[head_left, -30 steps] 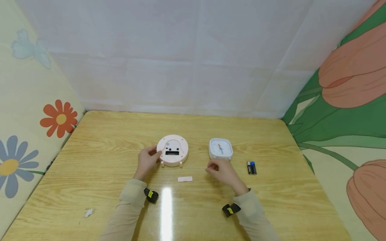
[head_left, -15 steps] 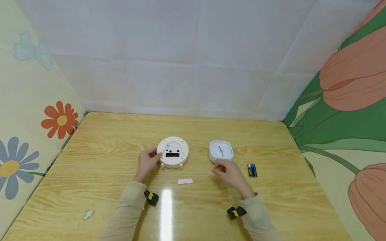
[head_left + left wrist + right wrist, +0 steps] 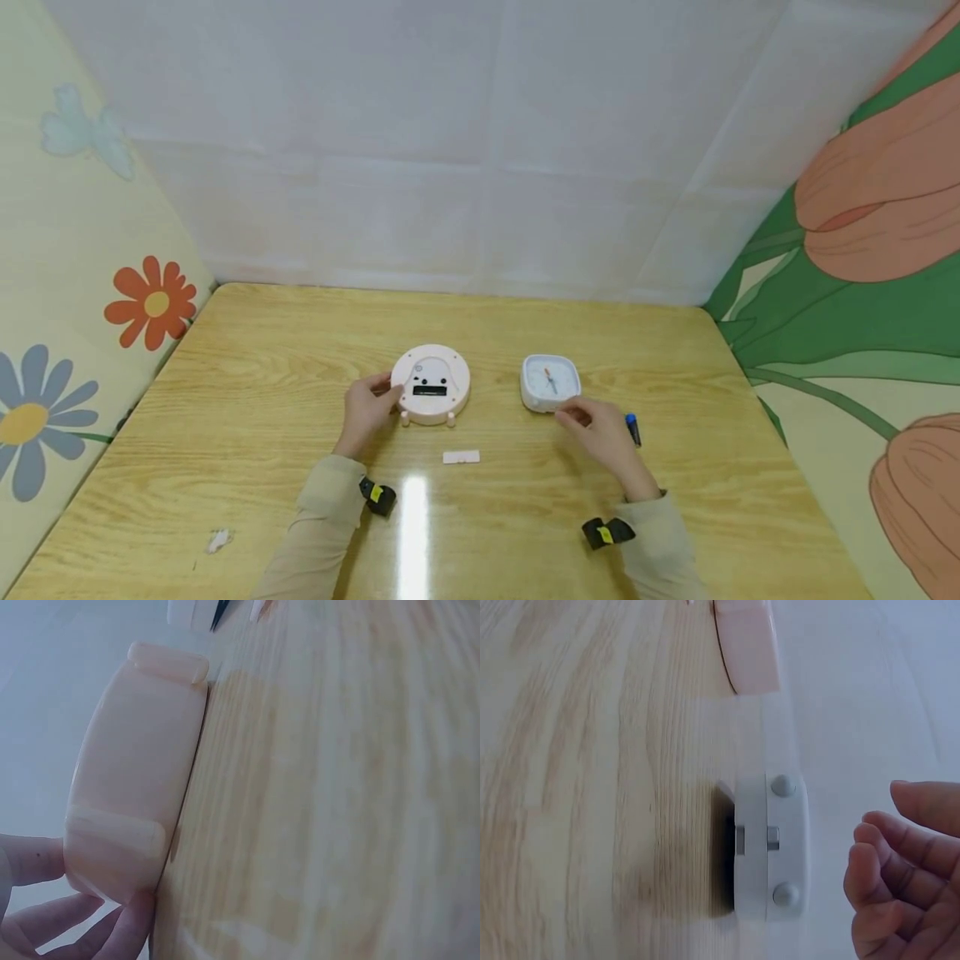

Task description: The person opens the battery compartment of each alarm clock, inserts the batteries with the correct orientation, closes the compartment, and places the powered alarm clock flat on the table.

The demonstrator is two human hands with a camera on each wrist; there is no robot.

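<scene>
A round pale pink clock [image 3: 442, 360] lies back side up on the table, its dark battery slot uncovered. At its left edge my left hand [image 3: 366, 417] grips it, thumb above and fingers round the side, as the left wrist view shows on the clock's rim [image 3: 131, 757]. My right hand [image 3: 606, 437] hovers at the near right corner of a small pale blue-white square clock [image 3: 536, 397], fingers loosely bent. In the right wrist view that hand [image 3: 907, 877] holds nothing and is apart from the square clock [image 3: 787, 844]. A pink battery cover [image 3: 461, 457] lies in front of the round clock.
A black battery with a blue end [image 3: 633, 430] lies right of my right hand, which hides whatever is beside it. A small white scrap [image 3: 219, 540] lies at the front left of the wooden table [image 3: 285, 333]. A white cloth [image 3: 420, 208] hangs behind the table.
My right hand has moved right, from in front of the square clock towards the batteries, and now covers one of them. The left hand and the round clock stay in place.
</scene>
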